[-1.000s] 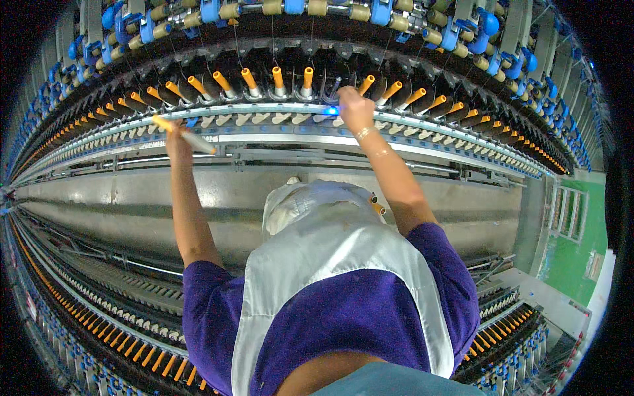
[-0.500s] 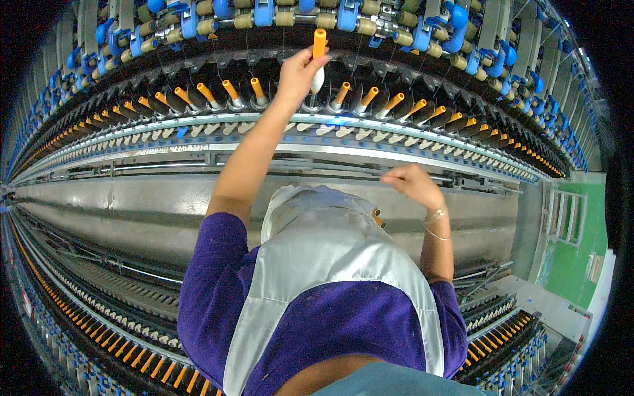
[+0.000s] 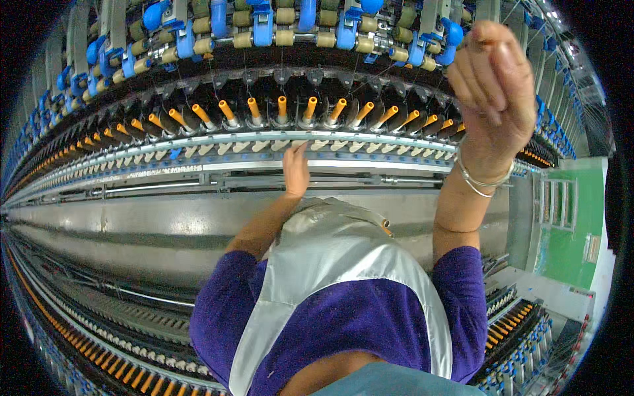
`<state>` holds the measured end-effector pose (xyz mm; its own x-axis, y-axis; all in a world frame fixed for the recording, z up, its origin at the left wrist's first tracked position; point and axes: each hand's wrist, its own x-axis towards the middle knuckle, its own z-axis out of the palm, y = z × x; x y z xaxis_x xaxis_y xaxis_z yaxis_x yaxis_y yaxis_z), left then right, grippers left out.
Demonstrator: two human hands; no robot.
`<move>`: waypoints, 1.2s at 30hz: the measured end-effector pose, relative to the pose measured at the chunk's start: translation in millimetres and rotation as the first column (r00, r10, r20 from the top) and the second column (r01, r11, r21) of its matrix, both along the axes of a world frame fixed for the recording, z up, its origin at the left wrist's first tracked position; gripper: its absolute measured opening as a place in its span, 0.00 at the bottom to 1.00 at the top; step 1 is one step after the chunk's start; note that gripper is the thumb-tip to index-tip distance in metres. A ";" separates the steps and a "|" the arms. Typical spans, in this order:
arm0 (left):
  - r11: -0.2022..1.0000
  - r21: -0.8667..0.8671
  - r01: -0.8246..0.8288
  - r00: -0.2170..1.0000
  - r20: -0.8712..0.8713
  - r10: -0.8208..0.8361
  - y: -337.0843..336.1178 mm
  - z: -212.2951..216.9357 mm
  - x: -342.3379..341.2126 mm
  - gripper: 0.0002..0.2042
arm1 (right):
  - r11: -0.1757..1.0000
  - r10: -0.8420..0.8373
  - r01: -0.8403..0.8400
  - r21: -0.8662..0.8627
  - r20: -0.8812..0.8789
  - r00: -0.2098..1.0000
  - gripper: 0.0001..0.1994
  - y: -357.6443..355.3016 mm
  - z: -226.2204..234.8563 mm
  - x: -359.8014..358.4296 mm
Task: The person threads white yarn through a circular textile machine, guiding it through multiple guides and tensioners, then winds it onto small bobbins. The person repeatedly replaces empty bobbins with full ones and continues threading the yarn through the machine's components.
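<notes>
Long spinning frame (image 3: 198, 228) running off both ways under bright shed light, green floor (image 3: 561, 244) to the right. My right hand (image 3: 494, 86) is raised close to the camera, fingers curled in toward the thumb as if pinching; whether a thread is between them I cannot tell. A silver bangle (image 3: 485, 179) sits at that wrist. My left hand (image 3: 296, 170) is down at the pale rail (image 3: 198, 142) below the spindles, fingers together, fingertips touching the rail, nothing held as far as I can see.

Orange bobbin tubes (image 3: 282, 105) stand in a row just above the left hand, all bare of yarn; winding looks not yet begun. Above them, blue-clipped rollers (image 3: 264, 26). The grey apron pouch (image 3: 343, 224) at my chest shows one orange tube end (image 3: 385, 224) at its edge.
</notes>
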<state>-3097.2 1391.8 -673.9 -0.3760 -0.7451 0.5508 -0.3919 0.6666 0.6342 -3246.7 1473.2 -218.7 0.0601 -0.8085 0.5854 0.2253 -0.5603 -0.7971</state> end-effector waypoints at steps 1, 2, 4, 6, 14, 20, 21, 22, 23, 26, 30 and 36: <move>0.968 0.245 -0.056 0.995 0.098 0.033 1.9 -25.0 8.9 0.14 | 0.998 -0.068 0.068 -0.008 -0.028 0.997 0.15 -5.7 7.1 11.8; 0.721 0.693 0.001 0.991 -0.098 0.093 -4.9 -49.5 9.3 0.09 | 0.994 -0.014 0.013 0.108 0.008 1.000 0.15 -13.7 15.4 20.8; -0.031 0.919 0.392 0.667 -0.261 0.698 -28.4 -95.8 -16.4 0.15 | 0.995 -0.061 0.072 0.073 -0.151 0.987 0.13 -39.3 28.1 33.2; -0.144 0.908 0.395 0.623 -0.149 0.768 -52.7 -132.8 -37.1 0.14 | 0.973 -0.224 0.230 -0.013 -0.301 0.927 0.12 -72.7 32.6 27.2; -0.400 0.837 0.375 0.926 -0.313 0.212 -36.7 -137.6 -12.8 0.10 | 0.565 -0.216 0.766 -0.307 -0.951 -0.222 0.06 -40.8 -243.5 25.1; 0.188 0.816 0.547 0.808 -0.456 -0.372 -19.6 80.2 12.8 0.13 | 0.730 -0.455 0.372 -0.574 -0.813 -0.362 0.04 -77.4 -154.0 15.4; 0.149 0.746 0.649 0.739 -0.573 -0.353 -29.1 123.2 6.0 0.14 | 0.523 -0.636 0.444 -0.728 -0.680 -0.365 0.03 -95.4 -118.5 9.7; 0.259 0.608 0.750 0.652 -0.615 -0.443 -42.5 162.8 -3.3 0.16 | 0.465 -0.688 0.306 -0.830 -0.557 -0.464 0.05 -115.5 -83.4 -0.5; 0.395 0.564 0.725 0.689 -0.591 -0.420 -55.2 195.9 -12.5 0.15 | 0.447 -0.737 0.330 -0.831 -0.551 -0.391 0.06 -129.0 -58.4 -2.4; 0.283 0.670 0.686 0.723 -0.673 -0.159 -97.4 248.5 -40.5 0.12 | 0.332 -0.645 0.115 -0.936 -0.315 -0.696 0.07 -153.7 -30.4 4.1; 0.057 0.767 0.639 0.759 -0.615 -0.214 -108.3 233.7 -51.7 0.11 | 0.527 -0.270 0.312 -0.791 -0.504 -0.821 0.09 -159.2 -47.5 17.1; 0.163 0.718 0.676 0.735 -0.674 -0.080 -58.3 223.3 -55.2 0.20 | 0.509 -0.363 0.400 -0.762 -0.612 -0.703 0.07 -166.0 -57.9 -0.9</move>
<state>-3152.4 1333.5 -450.6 -0.7516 -0.6329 -0.1860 0.1959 -0.4834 0.8532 -3247.6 1307.2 -276.5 -0.0217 -0.8904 0.4546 -0.8512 0.2550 0.4588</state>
